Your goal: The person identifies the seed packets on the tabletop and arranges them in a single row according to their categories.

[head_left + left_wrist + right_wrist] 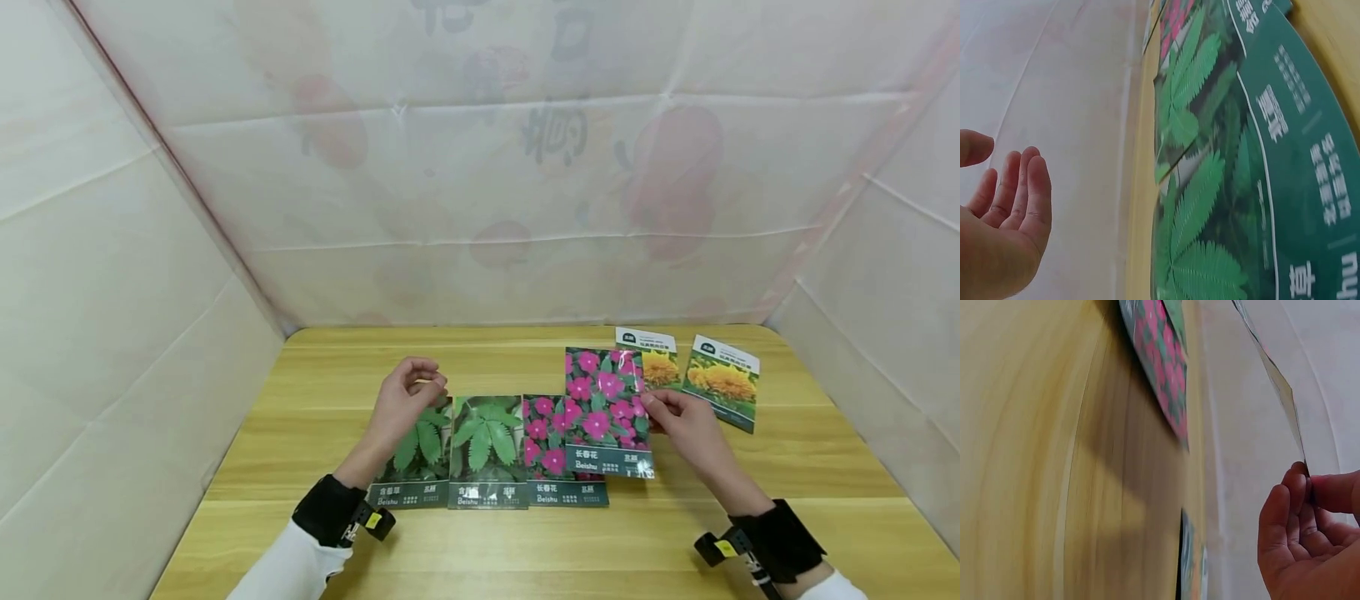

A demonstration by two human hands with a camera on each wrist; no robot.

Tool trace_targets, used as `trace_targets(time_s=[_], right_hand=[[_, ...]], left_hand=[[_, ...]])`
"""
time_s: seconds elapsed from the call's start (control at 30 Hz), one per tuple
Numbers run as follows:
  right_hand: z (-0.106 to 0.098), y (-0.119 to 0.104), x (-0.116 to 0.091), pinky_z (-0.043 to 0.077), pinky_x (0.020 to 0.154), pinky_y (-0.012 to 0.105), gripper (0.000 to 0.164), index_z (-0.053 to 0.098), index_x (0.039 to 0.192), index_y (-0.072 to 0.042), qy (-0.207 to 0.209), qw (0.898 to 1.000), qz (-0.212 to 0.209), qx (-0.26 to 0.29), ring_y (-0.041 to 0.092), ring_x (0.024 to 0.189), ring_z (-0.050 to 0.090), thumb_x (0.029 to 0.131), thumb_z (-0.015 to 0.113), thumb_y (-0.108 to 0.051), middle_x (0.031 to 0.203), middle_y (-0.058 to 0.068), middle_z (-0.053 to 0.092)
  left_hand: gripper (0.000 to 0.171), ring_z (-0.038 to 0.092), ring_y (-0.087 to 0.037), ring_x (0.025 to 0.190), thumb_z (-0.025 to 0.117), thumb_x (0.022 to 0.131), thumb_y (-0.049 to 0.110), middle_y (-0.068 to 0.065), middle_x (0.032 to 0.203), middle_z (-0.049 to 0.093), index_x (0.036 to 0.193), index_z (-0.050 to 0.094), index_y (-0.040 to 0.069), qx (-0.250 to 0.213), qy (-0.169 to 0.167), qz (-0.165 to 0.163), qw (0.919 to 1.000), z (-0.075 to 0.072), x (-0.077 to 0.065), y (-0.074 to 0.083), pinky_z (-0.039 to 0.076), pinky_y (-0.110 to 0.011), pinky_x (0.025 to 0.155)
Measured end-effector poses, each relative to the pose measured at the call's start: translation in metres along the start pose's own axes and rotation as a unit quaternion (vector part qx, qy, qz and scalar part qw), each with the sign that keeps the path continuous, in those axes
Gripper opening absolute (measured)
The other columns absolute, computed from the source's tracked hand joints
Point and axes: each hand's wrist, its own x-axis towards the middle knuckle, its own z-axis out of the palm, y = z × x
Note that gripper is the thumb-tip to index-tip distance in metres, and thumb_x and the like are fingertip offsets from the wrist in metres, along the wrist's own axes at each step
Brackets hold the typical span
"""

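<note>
Between thumb and fingers, my right hand (693, 429) pinches the right edge of a seed packet with pink flowers (603, 408). The right wrist view shows this packet (1286, 403) nearly edge-on, raised off the table. Beneath it in the head view, a second pink-flower packet (542, 454) lies partly covered. Two green-leaf seed packets (487, 446) continue that row to the left, side by side. My left hand (401, 404) hovers over the leftmost leaf packet (420, 458), fingers loosely bent and holding nothing. In the left wrist view that hand (1013, 231) is apart from the packets.
Two seed packets with yellow-orange flowers lie at the back right; one (722, 382) is tilted, the other (660, 367) is partly hidden behind the held packet. Pale fabric walls (450, 183) enclose the wooden table (510, 550) at the back and both sides.
</note>
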Motion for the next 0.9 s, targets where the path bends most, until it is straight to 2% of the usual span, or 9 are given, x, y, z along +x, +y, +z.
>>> trace_targets(time_s=[0.07, 0.1, 0.23, 0.3, 0.43, 0.53, 0.63, 0.8, 0.9], right_hand=[[-0.006, 0.005, -0.001, 0.063, 0.078, 0.034, 0.044, 0.067, 0.125, 0.008, -0.002, 1.000, 0.006, -0.014, 0.013, 0.085, 0.070, 0.110, 0.055, -0.031, 0.099, 0.013, 0.071], [-0.008, 0.007, -0.002, 0.063, 0.078, 0.033, 0.045, 0.067, 0.125, 0.008, -0.004, 1.000, 0.010, -0.021, 0.013, 0.085, 0.070, 0.110, 0.054, -0.032, 0.099, 0.013, 0.071], [-0.016, 0.017, -0.005, 0.062, 0.075, 0.029, 0.047, 0.065, 0.126, 0.011, -0.015, 0.999, 0.023, -0.034, 0.013, 0.085, 0.070, 0.111, 0.052, -0.032, 0.101, 0.014, 0.071], [-0.019, 0.021, -0.006, 0.062, 0.074, 0.028, 0.046, 0.064, 0.127, 0.012, -0.017, 0.999, 0.027, -0.036, 0.013, 0.085, 0.069, 0.111, 0.051, -0.030, 0.102, 0.014, 0.071], [-0.022, 0.027, -0.008, 0.061, 0.073, 0.027, 0.043, 0.063, 0.128, 0.014, -0.017, 0.999, 0.027, -0.039, 0.013, 0.085, 0.068, 0.112, 0.051, -0.025, 0.102, 0.015, 0.070], [-0.024, 0.029, -0.008, 0.061, 0.072, 0.025, 0.044, 0.062, 0.128, 0.015, -0.016, 0.999, 0.028, -0.037, 0.013, 0.084, 0.068, 0.112, 0.051, -0.024, 0.102, 0.016, 0.069], [-0.024, 0.030, -0.007, 0.060, 0.071, 0.024, 0.044, 0.061, 0.128, 0.016, -0.017, 0.999, 0.032, -0.037, 0.012, 0.084, 0.068, 0.112, 0.050, -0.024, 0.104, 0.017, 0.070], [-0.026, 0.032, -0.007, 0.060, 0.070, 0.024, 0.043, 0.062, 0.125, 0.016, -0.018, 0.998, 0.034, -0.045, 0.012, 0.083, 0.067, 0.112, 0.051, -0.024, 0.101, 0.015, 0.069], [-0.028, 0.033, -0.009, 0.060, 0.069, 0.026, 0.041, 0.064, 0.122, 0.014, -0.023, 0.998, 0.033, -0.054, 0.014, 0.081, 0.066, 0.112, 0.051, -0.024, 0.097, 0.012, 0.069]], left_hand=[[0.040, 0.067, -0.032, 0.106, 0.065, 0.105, 0.028, -0.016, 0.122, 0.063, 0.136, 0.054, 0.005, 0.000, 0.004, -0.004, 1.0000, 0.001, -0.004, 0.020, 0.058, -0.044, 0.091], [0.042, 0.067, -0.034, 0.106, 0.066, 0.104, 0.031, -0.017, 0.122, 0.063, 0.137, 0.054, 0.006, 0.008, 0.010, -0.009, 0.9999, 0.001, -0.004, 0.019, 0.059, -0.045, 0.090], [0.041, 0.066, -0.040, 0.104, 0.068, 0.102, 0.031, -0.017, 0.116, 0.064, 0.131, 0.057, 0.004, 0.021, 0.029, -0.032, 0.9989, 0.004, -0.009, 0.045, 0.059, -0.046, 0.089], [0.037, 0.066, -0.040, 0.104, 0.067, 0.103, 0.026, -0.017, 0.116, 0.064, 0.131, 0.056, 0.003, 0.029, 0.034, -0.045, 0.9980, 0.003, -0.009, 0.049, 0.060, -0.042, 0.088], [0.032, 0.066, -0.039, 0.105, 0.065, 0.104, 0.017, -0.018, 0.117, 0.064, 0.131, 0.056, 0.003, 0.036, 0.048, -0.088, 0.9943, 0.001, -0.008, 0.054, 0.059, -0.037, 0.088], [0.031, 0.066, -0.037, 0.106, 0.065, 0.104, 0.016, -0.020, 0.120, 0.063, 0.131, 0.056, 0.003, 0.036, 0.052, -0.106, 0.9924, 0.000, -0.007, 0.056, 0.059, -0.037, 0.089], [0.033, 0.066, -0.036, 0.107, 0.065, 0.104, 0.017, -0.022, 0.122, 0.062, 0.132, 0.055, 0.003, 0.029, 0.049, -0.111, 0.9923, -0.002, -0.008, 0.057, 0.058, -0.042, 0.094], [0.033, 0.068, -0.024, 0.102, 0.065, 0.105, 0.018, -0.021, 0.122, 0.062, 0.132, 0.055, 0.003, 0.029, 0.048, -0.112, 0.9921, -0.003, -0.008, 0.056, 0.055, -0.052, 0.098], [0.031, 0.068, -0.028, 0.103, 0.065, 0.104, 0.016, -0.021, 0.121, 0.063, 0.131, 0.055, 0.003, 0.033, 0.051, -0.114, 0.9916, -0.003, -0.008, 0.054, 0.056, -0.051, 0.096]])
